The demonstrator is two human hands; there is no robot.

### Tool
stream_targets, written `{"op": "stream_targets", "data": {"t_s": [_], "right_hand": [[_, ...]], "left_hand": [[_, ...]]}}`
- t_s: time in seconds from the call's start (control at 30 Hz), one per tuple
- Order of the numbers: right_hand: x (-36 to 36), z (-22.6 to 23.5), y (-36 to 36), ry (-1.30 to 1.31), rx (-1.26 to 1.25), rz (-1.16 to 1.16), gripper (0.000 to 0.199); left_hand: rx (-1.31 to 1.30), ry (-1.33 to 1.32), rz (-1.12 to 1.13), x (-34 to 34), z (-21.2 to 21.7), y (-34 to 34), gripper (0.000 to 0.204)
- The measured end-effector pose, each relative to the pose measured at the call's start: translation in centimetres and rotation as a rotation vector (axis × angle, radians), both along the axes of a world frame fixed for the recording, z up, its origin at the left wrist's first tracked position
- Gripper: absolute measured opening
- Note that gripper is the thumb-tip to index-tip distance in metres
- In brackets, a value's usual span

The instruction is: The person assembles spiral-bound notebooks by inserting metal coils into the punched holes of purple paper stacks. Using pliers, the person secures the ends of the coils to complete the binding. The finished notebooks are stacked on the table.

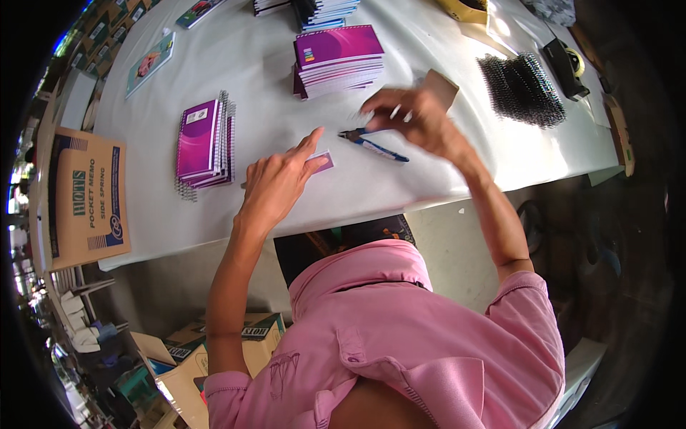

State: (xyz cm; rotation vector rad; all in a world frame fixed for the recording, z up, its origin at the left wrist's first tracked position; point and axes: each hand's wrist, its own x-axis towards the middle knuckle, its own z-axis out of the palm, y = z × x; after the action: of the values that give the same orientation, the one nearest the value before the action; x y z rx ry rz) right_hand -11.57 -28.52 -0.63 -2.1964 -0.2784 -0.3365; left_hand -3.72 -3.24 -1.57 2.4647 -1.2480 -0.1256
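My left hand [279,179] lies over a small purple-covered notebook [325,162], index finger and thumb stretched out. Most of that notebook is hidden under the hand. To its right, blue-handled cutting pliers [375,146] lie on the white-covered table [421,182] with their jaws toward the left hand. Above the pliers is my right hand [421,121], smeared by motion. Some thin, pale lines show by its fingertips, too blurred to name. Whether it holds anything is unclear. A brown flat piece [441,89] shows just beyond the right hand.
Spiral-bound purple notebooks [198,139] are stacked at the left, and a taller purple stack [339,53] stands farther back. Black spiral wires [522,89] and a tape dispenser [566,69] sit at the right. A cardboard box [89,196] stands by the table's left edge.
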Motion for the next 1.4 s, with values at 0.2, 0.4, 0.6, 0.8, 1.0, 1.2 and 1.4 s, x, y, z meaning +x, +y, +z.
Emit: {"op": "stream_targets", "data": {"t_s": [0.2,0.4,0.6,0.8,1.0,1.2,1.4], "right_hand": [[0.1,-1.5,3.6,0.227,0.212,0.068,0.012],[1.0,-0.6,2.5,0.412,0.051,0.251,0.014],[0.5,-0.8,3.6,0.206,-0.049,0.165,0.017],[-0.2,-0.1,4.6,0.051,-0.185,0.099,0.026],[-0.6,0.6,5.3,-0.009,-0.28,0.085,0.027],[0.1,-0.8,2.5,0.281,-0.065,0.114,0.028],[-1.1,-2.5,-8.7,0.217,-0.78,-0.417,0.043]], "left_hand": [[0.038,0.024,0.0,-0.1,0.6,-0.4,0.048],[0.08,0.04,-0.002,0.0,0.8,-0.3,0.049],[0.124,0.04,0.032,0.0,1.0,-0.6,0.051],[-0.056,0.006,-0.016,-0.3,0.0,-0.8,0.051],[-0.044,0.037,-0.026,-0.3,0.3,-0.9,0.044],[0.136,0.069,-0.082,-0.4,1.1,-0.9,0.045],[0.022,-0.124,-0.191,0.0,-0.1,0.5,0.06]]}}
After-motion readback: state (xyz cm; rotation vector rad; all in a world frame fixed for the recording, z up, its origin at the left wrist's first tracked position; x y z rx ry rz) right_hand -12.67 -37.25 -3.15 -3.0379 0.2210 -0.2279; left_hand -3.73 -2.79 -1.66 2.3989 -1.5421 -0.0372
